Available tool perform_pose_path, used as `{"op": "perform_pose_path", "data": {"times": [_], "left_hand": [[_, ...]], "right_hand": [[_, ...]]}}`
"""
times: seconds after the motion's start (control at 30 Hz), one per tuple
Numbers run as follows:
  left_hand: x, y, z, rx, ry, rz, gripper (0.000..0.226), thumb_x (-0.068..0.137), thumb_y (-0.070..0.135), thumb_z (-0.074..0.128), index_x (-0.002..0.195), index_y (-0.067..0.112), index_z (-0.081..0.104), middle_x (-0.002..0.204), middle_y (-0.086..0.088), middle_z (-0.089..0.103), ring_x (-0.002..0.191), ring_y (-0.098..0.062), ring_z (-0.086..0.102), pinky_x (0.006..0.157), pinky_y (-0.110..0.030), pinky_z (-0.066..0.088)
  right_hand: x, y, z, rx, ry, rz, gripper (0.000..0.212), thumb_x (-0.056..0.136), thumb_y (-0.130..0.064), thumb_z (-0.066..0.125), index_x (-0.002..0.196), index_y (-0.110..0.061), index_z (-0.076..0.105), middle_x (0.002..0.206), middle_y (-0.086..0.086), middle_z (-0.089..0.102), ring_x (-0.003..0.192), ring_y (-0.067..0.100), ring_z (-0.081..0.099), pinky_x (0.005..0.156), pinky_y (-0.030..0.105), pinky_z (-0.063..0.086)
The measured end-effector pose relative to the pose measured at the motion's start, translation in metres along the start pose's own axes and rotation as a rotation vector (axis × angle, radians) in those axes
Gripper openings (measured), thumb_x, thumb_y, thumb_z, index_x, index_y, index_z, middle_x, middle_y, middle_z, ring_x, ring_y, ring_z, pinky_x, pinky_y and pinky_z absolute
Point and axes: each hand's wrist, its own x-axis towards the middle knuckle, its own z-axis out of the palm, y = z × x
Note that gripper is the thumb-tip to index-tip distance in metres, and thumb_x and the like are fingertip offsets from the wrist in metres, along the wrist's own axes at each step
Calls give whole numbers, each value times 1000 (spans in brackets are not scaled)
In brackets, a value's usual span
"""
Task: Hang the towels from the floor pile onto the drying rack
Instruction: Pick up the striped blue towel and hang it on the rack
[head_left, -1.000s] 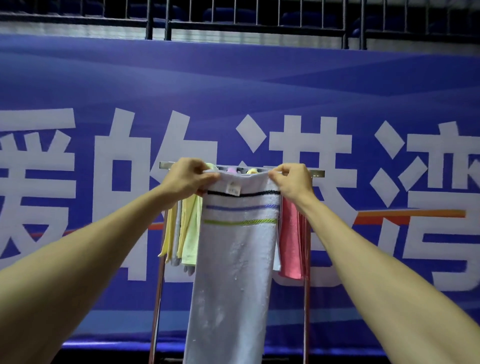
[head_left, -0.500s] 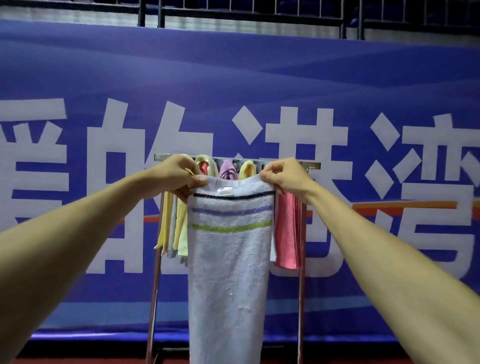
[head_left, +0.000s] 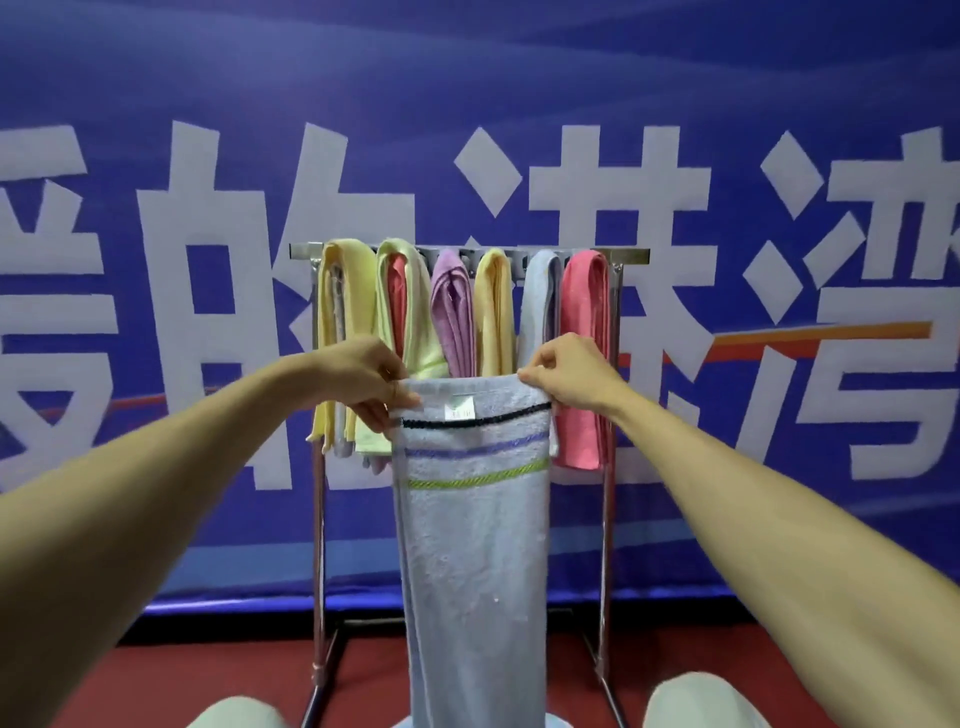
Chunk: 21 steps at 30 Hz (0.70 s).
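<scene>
We are pinching the top corners of a striped towel (head_left: 475, 545) with our left hand (head_left: 363, 387) and right hand (head_left: 571, 376), hanging it before the drying rack (head_left: 631, 255).

Nubby terry towel (head_left: 475, 545) — shiny metal rack (head_left: 631, 255)

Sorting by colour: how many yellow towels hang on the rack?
2: one yellow terry towel at the metal drying rack's left end, a second yellow towel between the purple towel and pale blue towel. More may be hidden.
</scene>
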Motion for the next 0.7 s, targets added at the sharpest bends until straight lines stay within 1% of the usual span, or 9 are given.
{"op": "perform_pose_path", "data": {"times": [0.03, 0.1, 0.13, 0.2, 0.27, 0.37, 0.5, 0.6, 0.7], "left_hand": [[5, -5, 11, 3, 34, -5, 20, 85, 13, 70, 92, -4, 63, 81, -20, 69, 61, -20, 71, 52, -23, 55], [15, -18, 33, 47, 126, -2, 15, 87, 12, 69, 88, -1, 61, 75, -18, 68, 52, -17, 69, 45, -23, 53], [21, -27, 43, 72, 170, 5, 16, 88, 13, 68, 88, -1, 61, 73, -18, 70, 53, -21, 70, 46, -28, 55], [32, -47, 62, 61, 210, 12, 21, 89, 16, 68, 87, -3, 63, 72, -18, 71, 60, -28, 71, 57, -41, 60], [42, -67, 81, -3, 211, 10, 22, 90, 17, 67, 83, -4, 64, 70, -15, 69, 58, -22, 70, 63, -37, 61], [55, -92, 115, -72, 194, 5, 22, 92, 14, 64, 72, 5, 61, 68, -12, 63, 59, -21, 67, 63, -31, 61], [67, -128, 157, -123, 205, -60, 23, 94, 13, 60, 72, 7, 61, 70, -11, 62, 63, -25, 66, 68, -36, 61], [72, -154, 187, -162, 231, -132, 17, 93, 12, 58, 78, 6, 65, 72, -11, 63, 64, -25, 66, 70, -38, 61], [74, -175, 212, -171, 223, -206, 18, 91, 15, 58, 81, 2, 67, 72, -14, 69, 68, -28, 70, 73, -39, 59]], "right_hand": [[0, 6, 9, -33, 12, 13, 19, 89, -23, 68, 74, -12, 71, 67, 1, 68, 59, 10, 66, 49, 9, 43], [-3, 19, 24, -68, 27, 46, 20, 89, -22, 67, 74, -9, 71, 66, -2, 67, 59, 10, 68, 51, 14, 45], [-5, 25, 31, -72, 29, 60, 23, 89, -21, 67, 72, -6, 69, 63, -4, 64, 54, 8, 66, 52, 18, 47], [-9, 40, 44, -87, 27, 88, 25, 88, -21, 68, 71, -3, 68, 59, -4, 62, 51, 9, 65, 53, 22, 51], [-14, 56, 60, -107, 18, 131, 25, 87, -21, 68, 70, -2, 67, 58, 4, 63, 56, 16, 67, 56, 26, 54], [-20, 81, 90, -117, 22, 225, 28, 85, -26, 68, 73, 0, 69, 67, 17, 67, 65, 28, 69, 66, 42, 59], [-33, 105, 127, -189, 4, 331, 22, 84, -35, 67, 82, -14, 73, 90, 11, 72, 91, 31, 65, 79, 38, 53], [-44, 122, 154, -219, -8, 383, 26, 85, -38, 67, 88, -13, 74, 98, 13, 71, 98, 36, 63, 82, 39, 51], [-52, 135, 180, -230, -7, 448, 26, 86, -34, 65, 87, -9, 73, 95, 16, 70, 96, 39, 62, 76, 37, 48]]}}
